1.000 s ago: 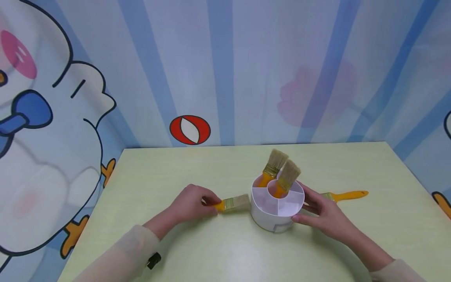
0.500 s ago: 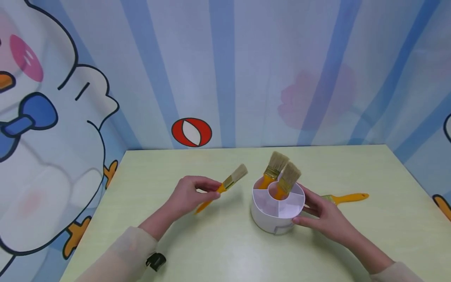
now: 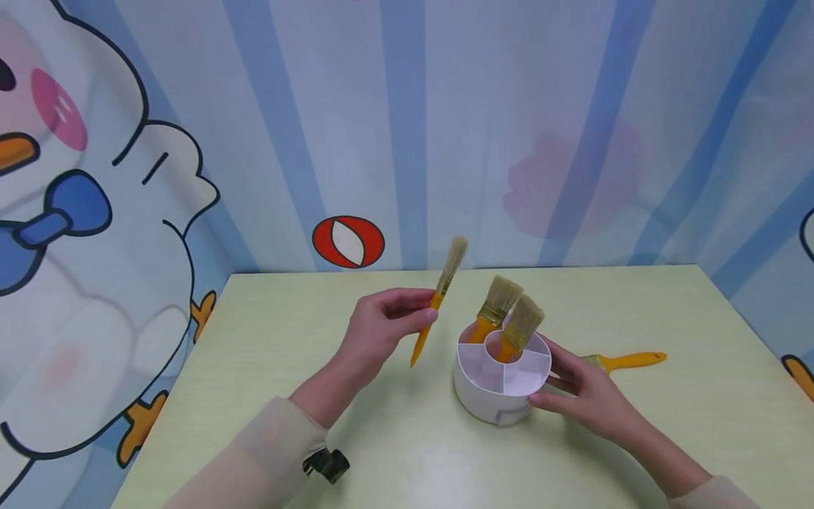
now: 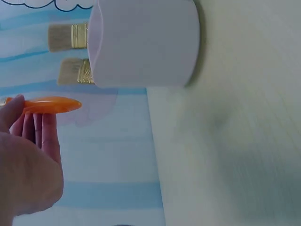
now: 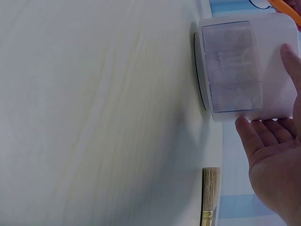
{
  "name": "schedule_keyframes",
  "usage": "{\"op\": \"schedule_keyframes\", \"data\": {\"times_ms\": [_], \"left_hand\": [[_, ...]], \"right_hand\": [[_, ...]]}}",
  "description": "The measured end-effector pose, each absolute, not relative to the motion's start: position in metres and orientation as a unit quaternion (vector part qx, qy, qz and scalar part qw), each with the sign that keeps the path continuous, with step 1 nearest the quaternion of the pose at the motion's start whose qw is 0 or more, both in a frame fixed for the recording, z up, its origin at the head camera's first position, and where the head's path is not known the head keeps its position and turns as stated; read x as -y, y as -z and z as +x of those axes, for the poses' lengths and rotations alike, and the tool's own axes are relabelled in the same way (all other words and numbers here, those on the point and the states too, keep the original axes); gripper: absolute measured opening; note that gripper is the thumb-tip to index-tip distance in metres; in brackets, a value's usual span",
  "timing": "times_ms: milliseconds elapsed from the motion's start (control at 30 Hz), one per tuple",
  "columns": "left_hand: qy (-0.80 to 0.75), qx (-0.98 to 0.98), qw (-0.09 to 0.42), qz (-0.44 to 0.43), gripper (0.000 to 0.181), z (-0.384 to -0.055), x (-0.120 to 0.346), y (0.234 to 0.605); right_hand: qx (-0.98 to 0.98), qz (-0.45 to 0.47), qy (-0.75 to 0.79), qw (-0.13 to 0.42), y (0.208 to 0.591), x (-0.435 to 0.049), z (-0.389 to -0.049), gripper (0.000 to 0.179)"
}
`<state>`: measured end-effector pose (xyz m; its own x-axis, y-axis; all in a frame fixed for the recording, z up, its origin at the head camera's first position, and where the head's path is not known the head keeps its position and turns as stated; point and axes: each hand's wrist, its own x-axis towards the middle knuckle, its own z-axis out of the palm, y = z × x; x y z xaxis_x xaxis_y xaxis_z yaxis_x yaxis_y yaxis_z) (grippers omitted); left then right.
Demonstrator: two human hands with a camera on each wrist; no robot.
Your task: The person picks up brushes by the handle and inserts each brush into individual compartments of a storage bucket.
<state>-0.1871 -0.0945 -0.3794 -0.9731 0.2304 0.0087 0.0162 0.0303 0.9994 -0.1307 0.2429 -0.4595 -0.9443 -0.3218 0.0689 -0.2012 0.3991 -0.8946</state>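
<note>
Between its thumb and fingers my left hand [image 3: 378,329] pinches a paintbrush [image 3: 454,258] by the orange handle, bristles up, above the table and left of a white round organizer. The handle [image 4: 59,104] tapers out past the fingertips in the left wrist view. My right hand [image 3: 591,389] grips the right side of the organizer [image 3: 475,399], thumb at the front and fingers behind. Two paintbrushes stand bristles up in it: one [image 3: 500,291] in a back compartment, another [image 3: 524,314] in the centre ring. A clear drawer front [image 5: 233,66] shows in the right wrist view.
Another paintbrush [image 3: 636,360] lies flat on the table behind my right hand, its bristles [image 5: 211,186] showing in the right wrist view. The pale table [image 3: 286,339] ends at a blue striped cartoon backdrop [image 3: 477,141].
My left hand has lifted the paintbrush off the table, tilted it from flat to nearly upright and moved right towards the organizer. The right hand and organizer stay in place.
</note>
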Motion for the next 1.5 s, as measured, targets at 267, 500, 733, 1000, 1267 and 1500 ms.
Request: {"op": "schedule_keyframes", "data": {"times_ms": [267,500,733,1000,1267,1500], "left_hand": [[-0.741,-0.664,0.067,0.070,0.033,-0.182,0.062,0.371],[-0.765,-0.640,0.050,0.051,0.029,-0.175,0.036,0.374],[-0.762,-0.646,0.032,0.039,0.028,-0.162,0.023,0.384],[-0.734,-0.677,0.021,0.052,0.028,-0.152,0.022,0.395],[-0.713,-0.699,0.015,0.054,0.028,-0.146,0.024,0.399],[-0.706,-0.706,0.019,0.047,0.028,-0.141,0.025,0.401]], "right_hand": [[-0.833,-0.160,0.527,0.054,0.460,-0.242,-0.131,0.092],[-0.834,-0.158,0.526,0.052,0.460,-0.241,-0.131,0.092],[-0.835,-0.154,0.525,0.057,0.458,-0.240,-0.130,0.092],[-0.833,-0.159,0.527,0.051,0.459,-0.240,-0.130,0.092],[-0.834,-0.163,0.526,0.045,0.456,-0.240,-0.128,0.090],[-0.834,-0.155,0.527,0.053,0.458,-0.239,-0.129,0.091]]}}
